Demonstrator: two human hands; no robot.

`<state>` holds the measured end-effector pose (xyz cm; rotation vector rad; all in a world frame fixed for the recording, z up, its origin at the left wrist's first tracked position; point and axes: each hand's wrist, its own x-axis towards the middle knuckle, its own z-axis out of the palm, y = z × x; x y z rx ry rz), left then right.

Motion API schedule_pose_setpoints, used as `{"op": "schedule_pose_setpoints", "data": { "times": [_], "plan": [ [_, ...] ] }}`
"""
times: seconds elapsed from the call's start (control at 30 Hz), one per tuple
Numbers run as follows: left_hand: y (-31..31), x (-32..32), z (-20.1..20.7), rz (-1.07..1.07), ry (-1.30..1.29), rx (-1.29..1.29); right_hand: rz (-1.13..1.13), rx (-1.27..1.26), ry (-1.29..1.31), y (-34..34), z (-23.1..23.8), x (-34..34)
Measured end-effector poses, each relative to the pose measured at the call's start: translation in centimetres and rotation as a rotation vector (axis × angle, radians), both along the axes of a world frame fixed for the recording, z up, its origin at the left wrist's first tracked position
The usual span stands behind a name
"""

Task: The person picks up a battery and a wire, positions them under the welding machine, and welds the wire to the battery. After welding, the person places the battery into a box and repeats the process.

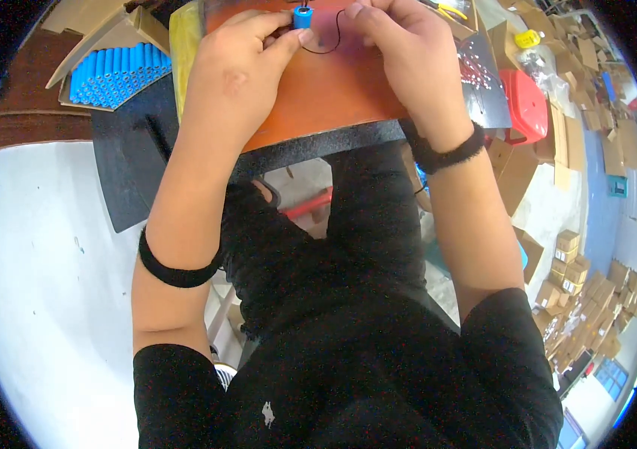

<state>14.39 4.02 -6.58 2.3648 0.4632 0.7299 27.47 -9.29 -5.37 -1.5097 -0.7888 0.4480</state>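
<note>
At the top of the view, my left hand (240, 71) pinches a small blue cylindrical battery cell (302, 20) between thumb and fingers. The cell stands roughly upright, and dark leads show at its upper end. A thin black wire (338, 34) curves from beside the cell toward my right hand (417, 63). The thumb and forefinger of that hand are closed on the wire's other end; its exact tip is hidden. Both hands are over an orange work surface (318, 101).
A cardboard box (101, 37) of many blue cells lies at the left, near a yellow sheet (186, 56). Yellow-handled pliers (451, 10) and loose red and white wires (475, 71) are at the right. Beyond stand a red plastic stool (525, 108) and cartons (569, 277).
</note>
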Motion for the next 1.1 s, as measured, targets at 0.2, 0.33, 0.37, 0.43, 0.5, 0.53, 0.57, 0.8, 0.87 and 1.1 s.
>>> {"op": "schedule_pose_setpoints", "data": {
  "times": [0.2,0.33,0.37,0.43,0.5,0.53,0.57,0.8,0.87,1.1],
  "plan": [
    [0.0,0.0,0.2,0.002,0.037,-0.029,0.003,0.024,-0.008,0.1,0.0,-0.1],
    [0.4,-0.2,0.3,-0.001,0.045,-0.026,-0.02,-0.008,-0.007,0.3,0.2,-0.5],
    [0.6,-0.1,0.1,0.001,0.041,-0.021,-0.009,-0.031,-0.022,0.4,0.2,-0.4],
    [0.7,-0.1,-0.4,0.003,-0.043,-0.038,0.006,-0.041,-0.039,0.2,0.1,-0.2],
    [-0.1,-0.2,0.0,-0.06,-0.085,-0.001,-0.009,-0.028,-0.156,-0.4,-0.8,0.6],
    [-0.5,0.0,0.3,-0.127,-0.125,0.024,-0.055,-0.01,-0.102,-1.0,-1.0,0.7],
    [-0.6,-0.1,0.3,-0.129,-0.103,0.035,-0.025,-0.019,-0.104,-1.2,-0.5,0.0],
    [5.4,-6.1,1.4,0.093,-0.131,0.56,-0.267,-0.023,-0.098,-12.9,2.1,1.2],
    [9.9,-7.7,2.0,0.175,0.154,0.818,-0.36,-0.118,-0.079,-17.2,1.4,2.3],
    [14.9,-8.9,-0.3,0.211,0.616,1.113,-0.472,-0.728,-0.349,-30.2,-12.6,9.5]
  ]
}}
